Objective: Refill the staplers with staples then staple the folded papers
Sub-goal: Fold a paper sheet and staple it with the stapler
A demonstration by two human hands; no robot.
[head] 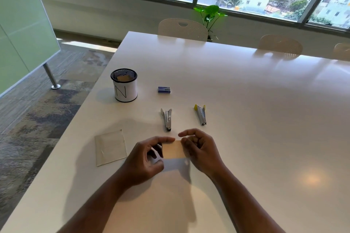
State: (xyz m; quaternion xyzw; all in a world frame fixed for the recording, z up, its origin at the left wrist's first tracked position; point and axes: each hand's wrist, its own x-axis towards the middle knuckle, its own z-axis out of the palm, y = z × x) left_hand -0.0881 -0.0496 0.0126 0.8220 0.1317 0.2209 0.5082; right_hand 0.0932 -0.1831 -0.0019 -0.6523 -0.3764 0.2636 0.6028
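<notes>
Both hands are holding a small folded paper just above the table: the left hand is pinching its left edge, the right hand its right edge. Another folded paper is lying left. Beyond, two staplers are lying side by side, then a staple box.
</notes>
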